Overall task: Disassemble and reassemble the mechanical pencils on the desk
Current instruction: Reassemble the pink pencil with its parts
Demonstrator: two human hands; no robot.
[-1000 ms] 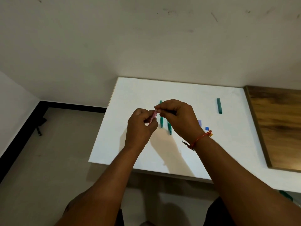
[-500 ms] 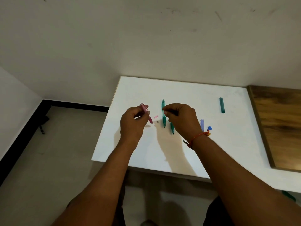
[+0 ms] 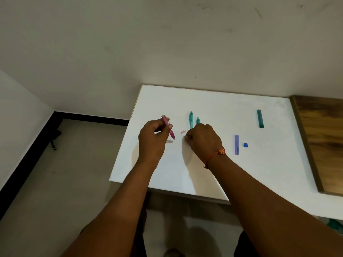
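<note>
Left hand (image 3: pixel 151 138) pinches the pink pencil (image 3: pixel 168 127); right hand (image 3: pixel 203 140) curls fingers (image 3: pixel 189 134) beside the pink piece (image 3: pixel 183 131), grasp unclear.

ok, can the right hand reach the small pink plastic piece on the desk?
Probably yes: the small pink plastic piece lies bare beside the right hand, nothing between; the left hand holds the pink mechanical pencil clear.

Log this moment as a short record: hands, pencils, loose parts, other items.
left hand: grips pink mechanical pencil
right hand: fingers curled, low over white desk; what they hold is hidden
loose part: small pink piece on desk, between the hands
teal pencils: two, side by side, beyond right hand
other: teal case, purple case, blue block
</note>
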